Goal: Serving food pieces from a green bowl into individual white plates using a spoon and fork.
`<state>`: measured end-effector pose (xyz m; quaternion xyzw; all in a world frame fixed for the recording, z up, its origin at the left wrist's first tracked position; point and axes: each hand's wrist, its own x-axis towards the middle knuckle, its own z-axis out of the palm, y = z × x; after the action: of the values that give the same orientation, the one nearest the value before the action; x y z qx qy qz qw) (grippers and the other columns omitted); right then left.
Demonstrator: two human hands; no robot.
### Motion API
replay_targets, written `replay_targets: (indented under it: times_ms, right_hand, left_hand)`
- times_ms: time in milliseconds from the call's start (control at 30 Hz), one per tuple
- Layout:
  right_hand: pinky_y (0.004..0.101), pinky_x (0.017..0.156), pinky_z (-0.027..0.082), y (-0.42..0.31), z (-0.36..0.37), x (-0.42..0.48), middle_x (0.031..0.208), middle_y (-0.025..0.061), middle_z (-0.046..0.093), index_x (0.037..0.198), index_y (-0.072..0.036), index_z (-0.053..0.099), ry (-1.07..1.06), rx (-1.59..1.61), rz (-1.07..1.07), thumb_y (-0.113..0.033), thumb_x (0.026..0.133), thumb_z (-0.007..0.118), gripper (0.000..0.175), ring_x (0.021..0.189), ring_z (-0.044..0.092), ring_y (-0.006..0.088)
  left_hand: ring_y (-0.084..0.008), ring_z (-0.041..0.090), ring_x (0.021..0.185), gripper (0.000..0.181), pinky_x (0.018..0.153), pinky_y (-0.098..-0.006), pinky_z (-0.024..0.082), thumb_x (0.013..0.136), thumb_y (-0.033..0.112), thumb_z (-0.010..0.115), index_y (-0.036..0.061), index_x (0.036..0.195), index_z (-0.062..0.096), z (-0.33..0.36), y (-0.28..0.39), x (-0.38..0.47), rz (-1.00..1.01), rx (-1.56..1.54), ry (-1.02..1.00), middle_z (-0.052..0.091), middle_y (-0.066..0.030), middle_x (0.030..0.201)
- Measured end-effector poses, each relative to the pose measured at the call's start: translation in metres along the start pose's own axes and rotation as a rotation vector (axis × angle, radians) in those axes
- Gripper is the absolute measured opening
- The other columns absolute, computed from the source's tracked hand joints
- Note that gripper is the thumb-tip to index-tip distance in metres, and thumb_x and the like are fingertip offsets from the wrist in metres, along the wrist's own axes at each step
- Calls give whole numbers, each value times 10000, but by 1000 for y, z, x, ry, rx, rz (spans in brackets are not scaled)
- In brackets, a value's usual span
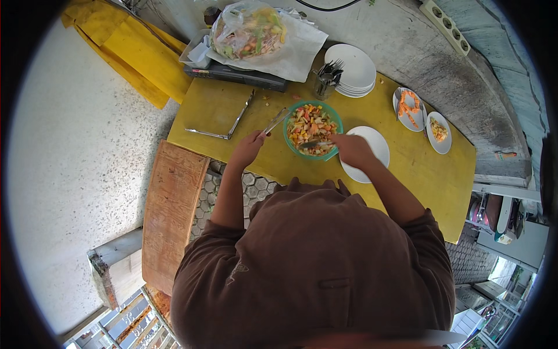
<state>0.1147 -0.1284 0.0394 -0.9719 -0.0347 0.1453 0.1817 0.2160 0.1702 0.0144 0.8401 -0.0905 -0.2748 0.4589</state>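
In my left hand is a pair of metal tongs, its tips at the left rim of a green bowl. Chopped, mixed fruit or vegetables in orange, yellow and pale pieces fill the bowl. My right hand grips a metal spoon, whose head rests among the pieces near the front of the bowl. Under that hand and forearm, a white plate lies partly hidden.
Behind the bowl stand a glass of forks and stacked white plates. A filled plastic bag tops a black electronic device. Two small food plates sit right. A bent metal piece lies left on the yellow table.
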Motion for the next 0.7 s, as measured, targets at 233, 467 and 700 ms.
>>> replay_targets:
  times_ms: [233,467,700]
  right_hand:
    - [440,742,472,9,26,0,1014,154,587,1096,-95,475,-14,7,17,-36,799,437,305,866,602,320]
    - [450,771,462,41,6,9,993,187,599,1075,-60,532,68,62,144,-67,831,399,278,887,589,339]
    - [458,765,463,33,3,5,998,190,591,1068,-55,521,204,48,135,-68,834,397,266,882,592,333]
  left_hand:
    - [-119,443,719,361,648,-250,400,925,349,409,81,1070,603,5,4,0,57,-43,-40,476,-21,787]
    - [-117,435,722,359,649,-251,392,922,350,413,82,1068,603,4,-1,-5,13,-28,-57,473,-20,798]
    - [-269,576,880,380,784,-339,426,905,343,419,44,1032,616,6,-4,-8,1,49,-18,613,-151,896]
